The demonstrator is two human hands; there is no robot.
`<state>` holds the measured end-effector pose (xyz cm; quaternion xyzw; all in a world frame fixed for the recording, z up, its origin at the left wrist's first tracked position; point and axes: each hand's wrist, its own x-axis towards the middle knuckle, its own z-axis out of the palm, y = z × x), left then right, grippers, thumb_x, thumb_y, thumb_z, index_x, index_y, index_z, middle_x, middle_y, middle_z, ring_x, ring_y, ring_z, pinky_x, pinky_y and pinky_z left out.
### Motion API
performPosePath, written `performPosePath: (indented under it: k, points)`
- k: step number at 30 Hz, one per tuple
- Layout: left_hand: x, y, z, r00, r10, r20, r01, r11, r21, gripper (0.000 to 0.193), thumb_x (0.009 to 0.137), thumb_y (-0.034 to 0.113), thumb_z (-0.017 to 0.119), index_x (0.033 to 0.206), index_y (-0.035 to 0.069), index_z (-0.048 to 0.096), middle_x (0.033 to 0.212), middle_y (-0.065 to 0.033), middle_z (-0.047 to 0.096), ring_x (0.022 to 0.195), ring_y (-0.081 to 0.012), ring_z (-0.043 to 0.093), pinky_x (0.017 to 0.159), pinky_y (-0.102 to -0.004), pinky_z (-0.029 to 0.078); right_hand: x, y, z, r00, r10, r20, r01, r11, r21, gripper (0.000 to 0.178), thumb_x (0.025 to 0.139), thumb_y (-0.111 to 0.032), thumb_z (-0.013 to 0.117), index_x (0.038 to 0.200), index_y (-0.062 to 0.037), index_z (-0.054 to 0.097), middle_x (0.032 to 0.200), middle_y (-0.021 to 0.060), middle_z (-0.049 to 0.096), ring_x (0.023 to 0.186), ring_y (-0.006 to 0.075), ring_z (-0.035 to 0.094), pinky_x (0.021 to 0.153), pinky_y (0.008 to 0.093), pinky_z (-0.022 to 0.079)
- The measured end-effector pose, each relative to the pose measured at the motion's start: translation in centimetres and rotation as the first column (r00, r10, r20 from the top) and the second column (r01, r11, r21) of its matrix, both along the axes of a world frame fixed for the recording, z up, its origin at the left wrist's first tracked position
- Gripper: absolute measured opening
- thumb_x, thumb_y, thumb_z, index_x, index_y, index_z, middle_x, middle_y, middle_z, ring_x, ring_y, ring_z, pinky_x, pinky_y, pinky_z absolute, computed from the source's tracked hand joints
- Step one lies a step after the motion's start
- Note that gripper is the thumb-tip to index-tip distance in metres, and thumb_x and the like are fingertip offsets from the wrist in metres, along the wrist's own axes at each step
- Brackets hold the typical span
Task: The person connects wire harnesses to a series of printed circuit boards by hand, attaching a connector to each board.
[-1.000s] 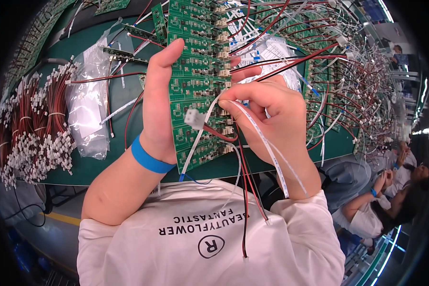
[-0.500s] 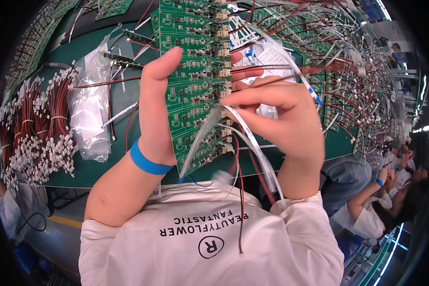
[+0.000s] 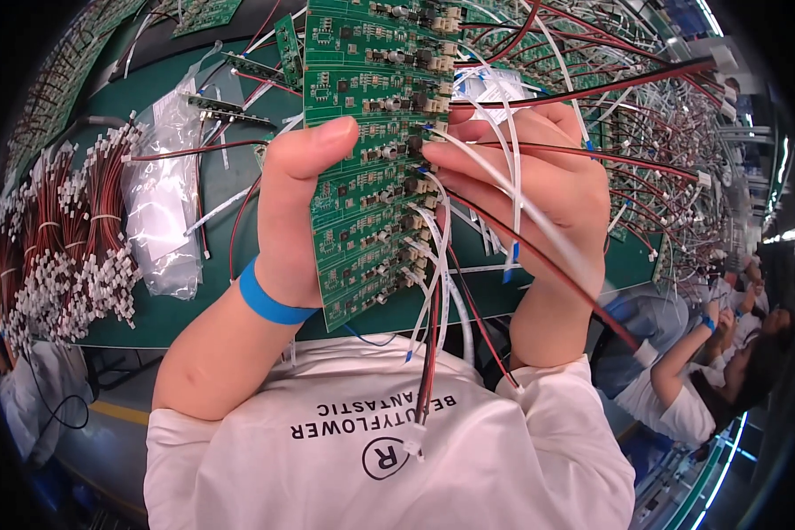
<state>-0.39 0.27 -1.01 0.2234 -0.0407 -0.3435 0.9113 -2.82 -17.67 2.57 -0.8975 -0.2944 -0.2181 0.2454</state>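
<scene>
Already, flat white cables fringe the green circuit panel the left hand clamps; the right hand's hold, and what's left, look unclear.

From my remote seat I take this for an electronics assembly workshop: green printed circuit boards are in hand and all around, with tied bundles of dark red wires ending in white plastic connectors beside a flat, dark green worktable. I can also see a white-shirted co-worker and bright white strip lights.
</scene>
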Motion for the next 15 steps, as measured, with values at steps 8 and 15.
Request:
performPosePath:
  k: [8, 15]
  points:
    - [-0.4, 0.3, -0.6, 0.999, -0.026, -0.040, 0.024, 0.997, -0.068, 0.057, 0.080, 0.041, 0.047, 0.113, -0.004, 0.055, 0.099, -0.0158, 0.064, 0.078, -0.0242, 0.064, 0.070, -0.0348, 0.054, -0.1, -0.1, -1.6, 0.980, 0.047, 0.193, -0.078, 0.985, 0.156, 0.034, 0.053, -0.011, 0.080, 0.085, -0.0077, 0.073, 0.079, 0.0020, 0.067, 0.073, 0.0148, 0.059, 0.071, 0.0302, 0.045]
    - [-0.1, 0.3, -0.2, 1.000, 0.001, -0.012, -0.002, 0.994, -0.107, 0.059, 0.082, 0.044, 0.044, 0.116, -0.003, 0.053, 0.099, -0.0150, 0.064, 0.080, -0.0234, 0.064, 0.071, -0.0335, 0.053, -0.1, 0.3, -1.1, 0.993, 0.031, 0.113, -0.043, 0.993, 0.111, 0.031, 0.054, -0.007, 0.080, 0.085, -0.0076, 0.073, 0.076, 0.0050, 0.067, 0.073, 0.0209, 0.062, 0.070, 0.0322, 0.049]
